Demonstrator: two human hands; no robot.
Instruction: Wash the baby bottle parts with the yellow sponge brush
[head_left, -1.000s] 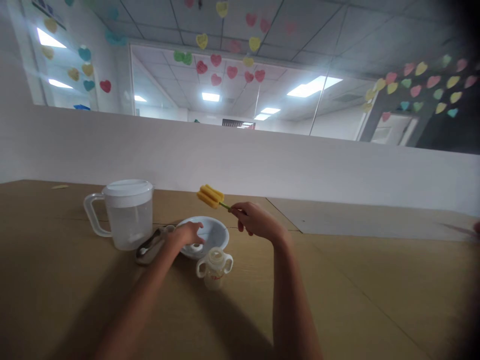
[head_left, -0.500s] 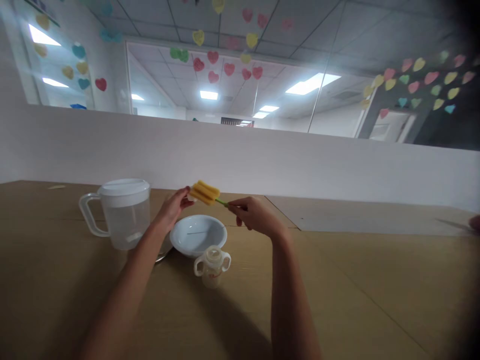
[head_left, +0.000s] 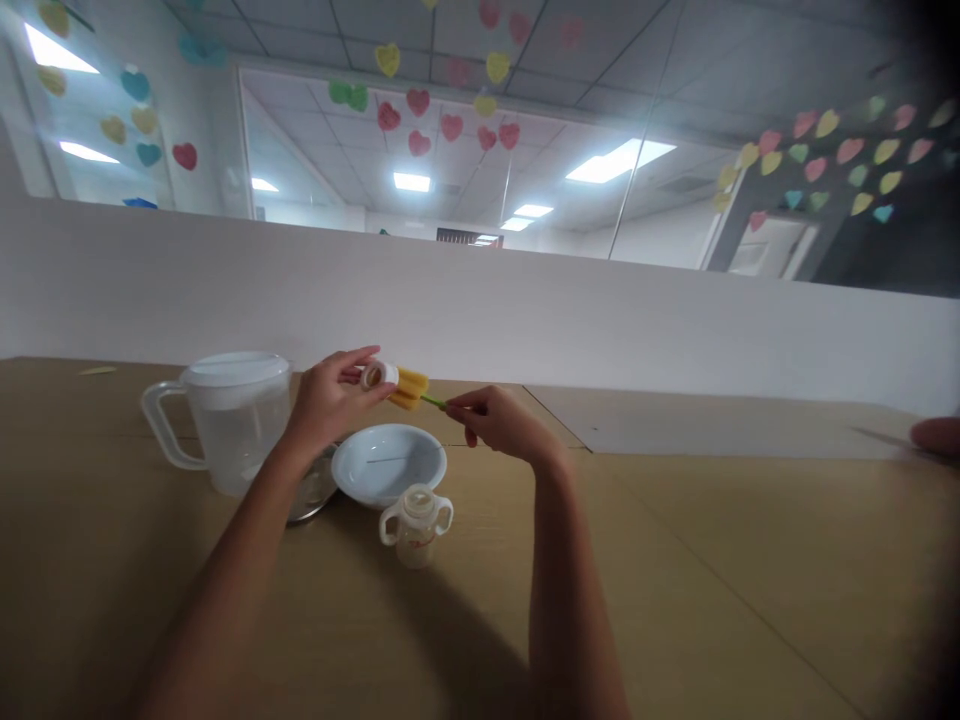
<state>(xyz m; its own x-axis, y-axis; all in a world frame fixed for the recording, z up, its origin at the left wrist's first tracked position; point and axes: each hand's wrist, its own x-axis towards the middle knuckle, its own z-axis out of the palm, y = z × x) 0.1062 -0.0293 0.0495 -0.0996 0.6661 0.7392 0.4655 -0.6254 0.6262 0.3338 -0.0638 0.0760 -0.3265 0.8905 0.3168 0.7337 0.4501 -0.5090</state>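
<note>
My left hand (head_left: pixel 330 392) holds a small white bottle collar ring (head_left: pixel 379 375) between thumb and fingers, its round opening facing me. Behind and beside the ring is the yellow sponge head of a bottle brush (head_left: pixel 409 388); the ring partly covers it. The thin green handle of the brush is pinched in my right hand (head_left: pixel 496 425). Below both hands stands a white bowl (head_left: pixel 390 468). Just in front of the bowl, a clear baby bottle (head_left: pixel 416 530) with two white handles stands upright without a cap.
A clear lidded pitcher (head_left: pixel 244 430) stands left of the bowl. Partly behind my left forearm lies a round metal dish (head_left: pixel 315 490). Another person's hand (head_left: pixel 935 437) shows at the right edge. A low white wall (head_left: pixel 480 310) with glass above it backs the table (head_left: pixel 712 560).
My left hand has turned so that the white ring's opening now faces me, overlapping the sponge. The view has shifted slightly. The hand at the right edge shows more.
</note>
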